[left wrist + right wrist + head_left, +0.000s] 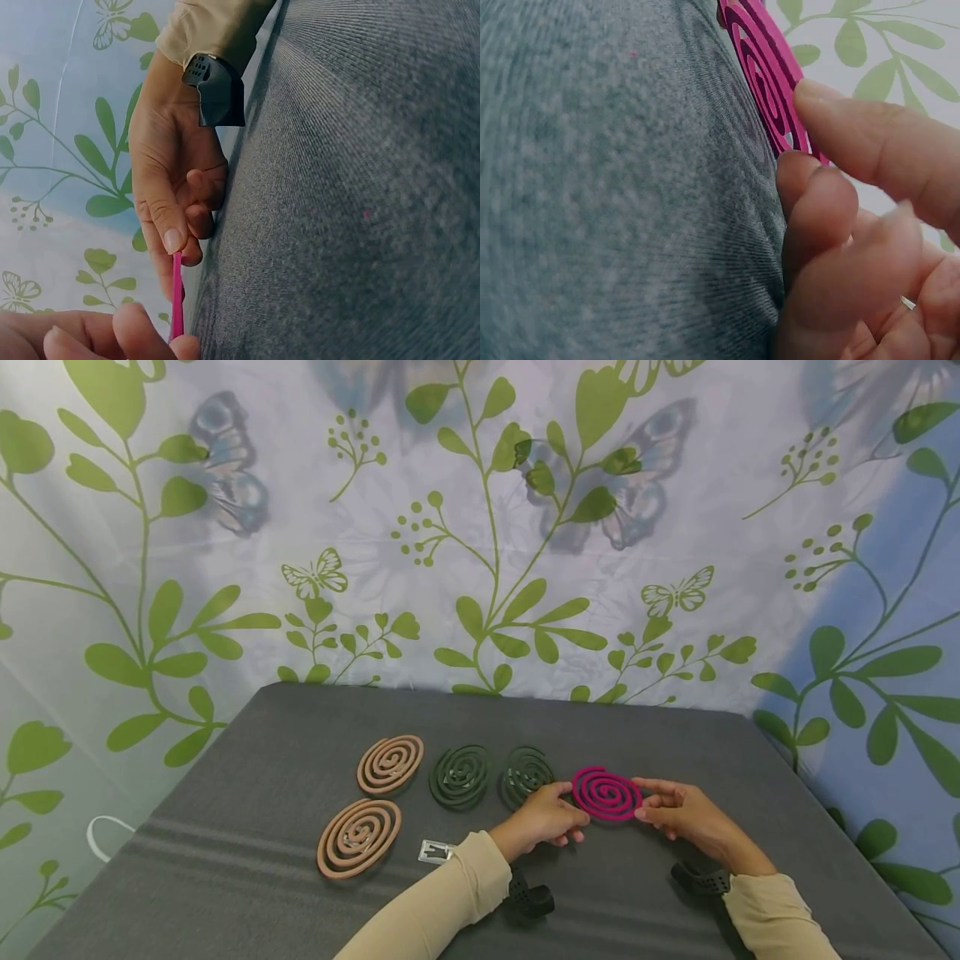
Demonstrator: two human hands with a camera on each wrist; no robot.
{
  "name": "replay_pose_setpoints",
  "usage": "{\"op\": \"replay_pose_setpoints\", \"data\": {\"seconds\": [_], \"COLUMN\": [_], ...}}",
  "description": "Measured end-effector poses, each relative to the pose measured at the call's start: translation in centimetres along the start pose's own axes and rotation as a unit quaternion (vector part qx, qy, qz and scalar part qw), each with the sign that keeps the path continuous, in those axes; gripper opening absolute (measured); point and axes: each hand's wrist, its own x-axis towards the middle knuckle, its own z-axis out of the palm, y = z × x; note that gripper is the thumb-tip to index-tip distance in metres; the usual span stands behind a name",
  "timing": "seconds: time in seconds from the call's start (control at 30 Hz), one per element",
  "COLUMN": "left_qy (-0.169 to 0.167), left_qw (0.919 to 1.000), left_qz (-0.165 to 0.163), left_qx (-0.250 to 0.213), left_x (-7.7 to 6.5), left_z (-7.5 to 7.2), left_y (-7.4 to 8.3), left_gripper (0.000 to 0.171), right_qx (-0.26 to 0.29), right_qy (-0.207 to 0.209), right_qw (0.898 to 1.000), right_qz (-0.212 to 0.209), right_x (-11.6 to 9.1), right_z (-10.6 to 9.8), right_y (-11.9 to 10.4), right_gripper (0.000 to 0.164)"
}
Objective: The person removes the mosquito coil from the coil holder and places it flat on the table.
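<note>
Both hands hold a magenta mosquito coil (607, 793) just above the grey table, at right of centre. My left hand (546, 815) pinches its left edge. Its right edge sits between the thumb and fingers of my right hand (686, 817). In the left wrist view the magenta coil (178, 296) appears edge-on, a thin strip between the two hands. The right wrist view shows thumb and fingertips gripping the coil's rim (769, 71). Left of my left hand lies a dark green coil (517, 774), partly hidden behind that hand.
Another dark green coil (459, 777) lies further left. Two tan coils, one behind (390, 763) and one in front (358, 838), are at the left. A small metal coil stand (435, 852) lies near my left sleeve. A patterned curtain (420, 560) hangs behind the grey table (247, 827).
</note>
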Motion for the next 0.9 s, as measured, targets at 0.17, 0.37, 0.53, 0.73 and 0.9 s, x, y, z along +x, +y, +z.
{"op": "replay_pose_setpoints", "data": {"seconds": [0.17,0.37,0.53,0.73,0.9], "left_qy": [-0.010,-0.015,-0.016,-0.016,-0.017], "left_qw": [0.9999,0.9998,0.9997,0.9996,0.9992], "left_qz": [-0.004,-0.005,0.000,0.011,0.031], "left_qx": [0.005,0.011,0.015,0.019,0.019], "left_x": [0.01,0.02,-0.01,-0.20,-0.36], "left_z": [0.04,0.08,0.08,0.09,0.05], "left_y": [-0.04,-0.15,-0.17,-0.15,0.04], "left_gripper": [0.068,0.070,0.072,0.077,0.074], "right_qx": [-0.040,-0.063,-0.067,-0.058,-0.049], "right_qy": [0.010,0.006,0.000,0.001,0.001], "right_qw": [0.999,0.998,0.998,0.998,0.999], "right_qz": [-0.004,-0.017,-0.020,-0.003,-0.006], "right_x": [0.02,-0.10,-0.20,-0.19,-0.23], "right_z": [0.05,-0.10,-0.20,-0.15,-0.08], "right_y": [0.12,0.27,0.25,0.03,-0.15], "right_gripper": [0.078,0.076,0.075,0.077,0.076]}}
